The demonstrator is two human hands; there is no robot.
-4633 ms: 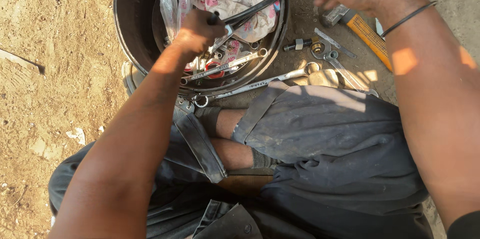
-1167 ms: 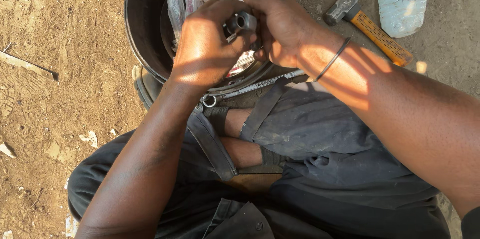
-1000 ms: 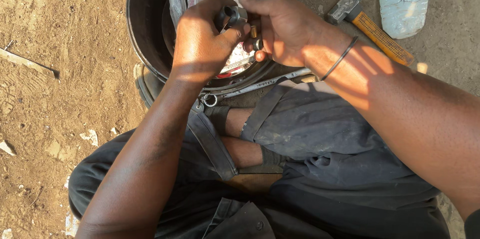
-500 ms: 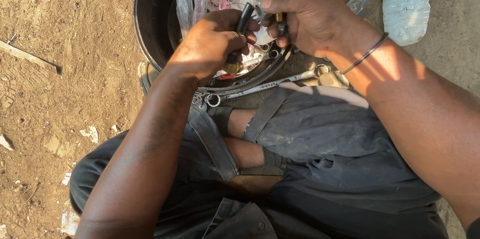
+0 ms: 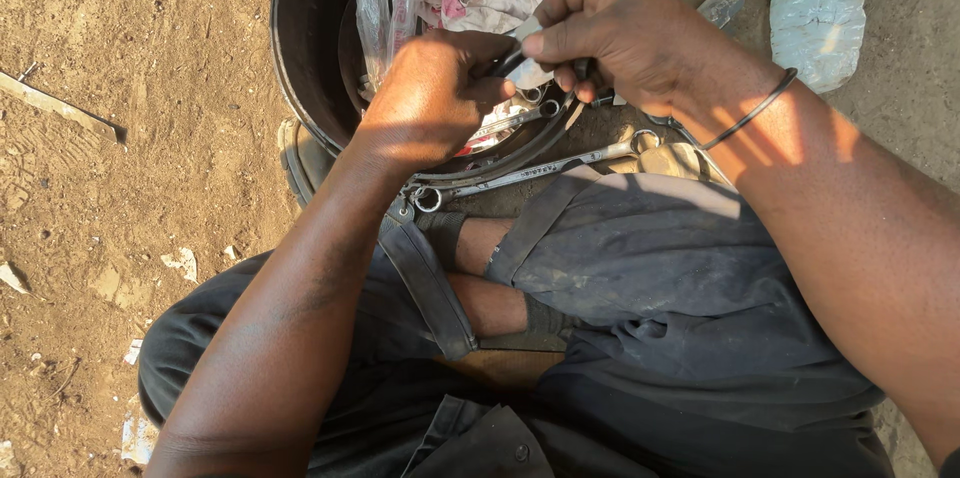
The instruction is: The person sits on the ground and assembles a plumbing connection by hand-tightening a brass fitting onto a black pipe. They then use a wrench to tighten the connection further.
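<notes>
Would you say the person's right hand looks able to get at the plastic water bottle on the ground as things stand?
Probably yes, once freed. The right hand is pinching a dark tool together with the left hand over the black bucket. The water bottle stands just beyond the right wrist, with bare ground between.

Shiny metal spanner [image 5: 540, 174], matt black bucket [image 5: 300, 48], clear plastic bottle [image 5: 818, 8].

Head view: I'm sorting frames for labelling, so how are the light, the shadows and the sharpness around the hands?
Head view: hard sunlight from the right lights the right hand and forearm, a shadow band crosses the wrist; the left hand is half shaded; the round black bucket interior is dark; the clear plastic bottle glares slightly; focus is sharp, blur slight.
</notes>
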